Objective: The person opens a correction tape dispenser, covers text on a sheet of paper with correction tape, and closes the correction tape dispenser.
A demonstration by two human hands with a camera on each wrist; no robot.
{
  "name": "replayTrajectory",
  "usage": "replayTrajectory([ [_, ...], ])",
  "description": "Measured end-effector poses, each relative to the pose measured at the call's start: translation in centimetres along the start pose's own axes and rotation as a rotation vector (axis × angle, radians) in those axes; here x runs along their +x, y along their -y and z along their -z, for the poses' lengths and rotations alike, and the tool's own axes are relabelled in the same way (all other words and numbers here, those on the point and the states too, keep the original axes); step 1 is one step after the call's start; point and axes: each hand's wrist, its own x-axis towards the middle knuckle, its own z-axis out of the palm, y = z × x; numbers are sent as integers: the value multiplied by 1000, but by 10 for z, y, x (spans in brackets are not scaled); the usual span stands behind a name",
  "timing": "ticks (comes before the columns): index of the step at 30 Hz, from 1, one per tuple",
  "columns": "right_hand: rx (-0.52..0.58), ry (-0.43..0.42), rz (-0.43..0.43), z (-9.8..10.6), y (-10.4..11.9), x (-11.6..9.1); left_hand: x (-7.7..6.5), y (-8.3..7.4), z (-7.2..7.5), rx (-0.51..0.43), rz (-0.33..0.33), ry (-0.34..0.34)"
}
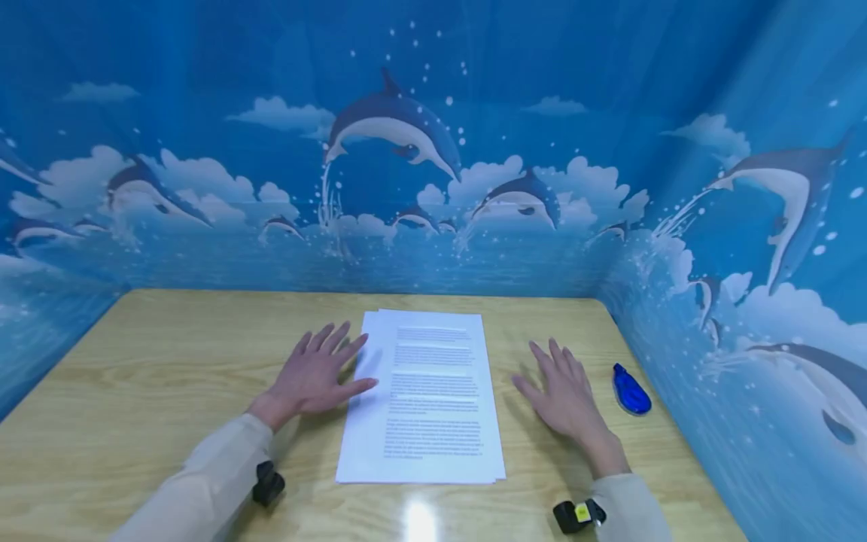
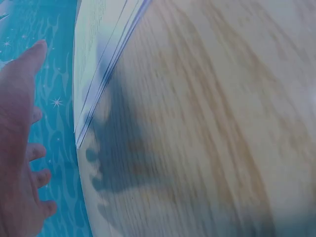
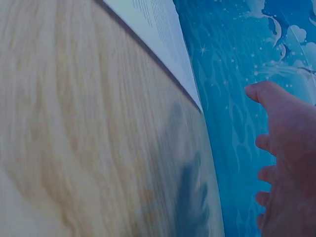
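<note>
Head: hands outspread (papers between)

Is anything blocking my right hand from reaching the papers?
Nothing visible: only wooden tabletop shows between the right hand and the right edge of the papers. The blue object lies on the hand's other side, out of the way.
</note>
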Motion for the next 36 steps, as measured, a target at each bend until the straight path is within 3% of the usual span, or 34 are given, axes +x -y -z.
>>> replayTrajectory([
  [7, 4, 8, -21, 8, -13, -4, 10, -6, 1, -21, -41, 3],
  [16, 3, 16, -58, 26, -33, -9, 28, -29, 4, -58, -117, 36],
  [25, 11, 8, -104, 39, -47, -15, 42, -47, 4, -93, -223, 6],
  [36, 2, -22, -155, 48, -82, -24, 57, -78, 4, -80, -274, 74],
])
